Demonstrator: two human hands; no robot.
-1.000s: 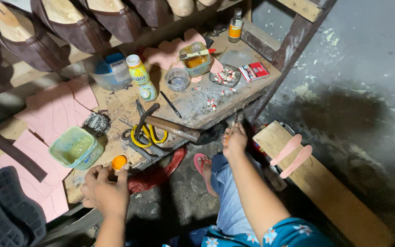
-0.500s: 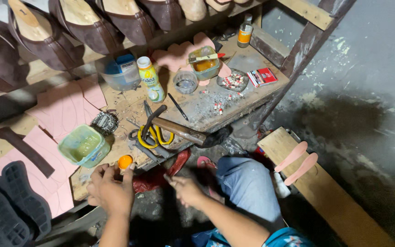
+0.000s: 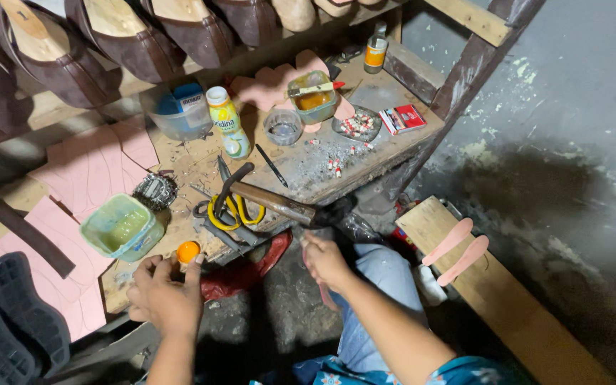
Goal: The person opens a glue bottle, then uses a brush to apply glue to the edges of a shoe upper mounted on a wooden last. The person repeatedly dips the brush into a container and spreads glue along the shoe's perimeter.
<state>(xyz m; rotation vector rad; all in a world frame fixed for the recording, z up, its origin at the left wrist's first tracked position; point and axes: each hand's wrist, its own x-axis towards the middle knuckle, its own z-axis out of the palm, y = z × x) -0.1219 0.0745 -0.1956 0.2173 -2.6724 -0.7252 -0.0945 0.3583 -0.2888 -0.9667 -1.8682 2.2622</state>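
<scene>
My left hand point(image 3: 162, 296) grips a small orange-capped container point(image 3: 188, 252) at the front edge of a low wooden workbench point(image 3: 301, 171). My right hand point(image 3: 324, 258) hovers just below the bench edge, fingers curled around something thin that I cannot make out. Right above it lies a hammer point(image 3: 272, 202) with a wooden handle, and beside that yellow-handled scissors point(image 3: 226, 210).
A green tub point(image 3: 121, 228), a clear tub with a blue lid point(image 3: 178, 109), a yellow-labelled bottle point(image 3: 225, 121), a glue pot point(image 3: 313, 98) and a red box point(image 3: 403, 118) crowd the bench. Pink cut soles point(image 3: 90, 167) lie at left. Brown shoes on lasts point(image 3: 101, 36) line the back. A wooden plank point(image 3: 493, 285) is on the floor at right.
My right hand has swung from the bench's right side to in front of the hammer. My left hand stays on the orange-capped container. The camera moved closer.
</scene>
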